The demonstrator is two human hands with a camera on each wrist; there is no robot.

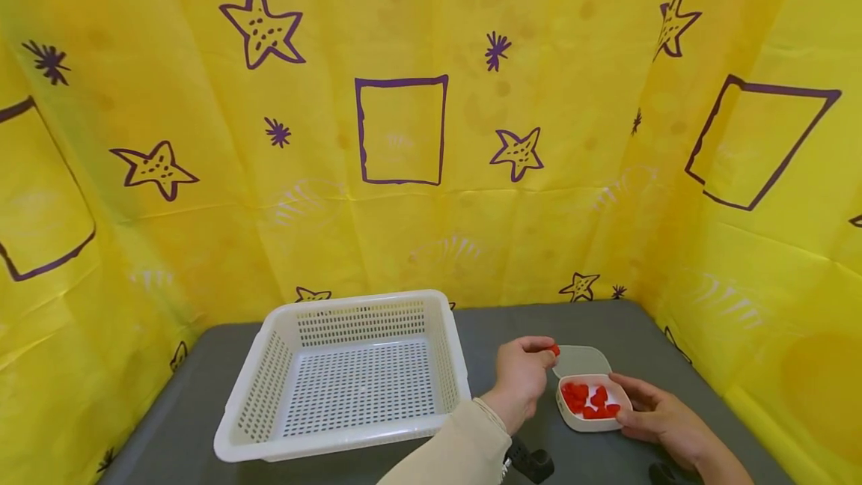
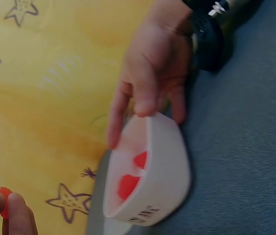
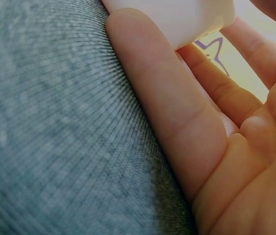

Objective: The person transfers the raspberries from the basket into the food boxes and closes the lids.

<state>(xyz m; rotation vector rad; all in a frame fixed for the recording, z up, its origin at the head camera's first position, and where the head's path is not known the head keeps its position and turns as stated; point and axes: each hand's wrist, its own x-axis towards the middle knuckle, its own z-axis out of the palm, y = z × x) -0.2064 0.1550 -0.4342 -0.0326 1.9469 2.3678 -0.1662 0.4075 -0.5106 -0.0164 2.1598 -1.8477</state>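
My left hand [image 1: 523, 379] pinches a small red piece [image 1: 555, 349] between thumb and fingertips, above the hinged lid of a small white box. In the left wrist view that red piece [image 2: 4, 201], bumpy on its edge, sits between the fingertips. The white box [image 1: 578, 424] stands on the table with its lid [image 1: 584, 360] folded back. Several red pieces [image 1: 575, 395] lie inside it, some touching. My right hand [image 1: 663, 421] holds the box by its right side, thumb at the rim. In the right wrist view the fingers [image 3: 167, 93] lie against the box [image 3: 187, 19].
A large white perforated basket [image 1: 343, 436] stands on the grey table [image 1: 188, 410] to the left of my left arm. Yellow patterned cloth [image 1: 404, 245] hangs behind and at both sides of the table. A dark strap device [image 1: 532, 462] is on my left wrist.
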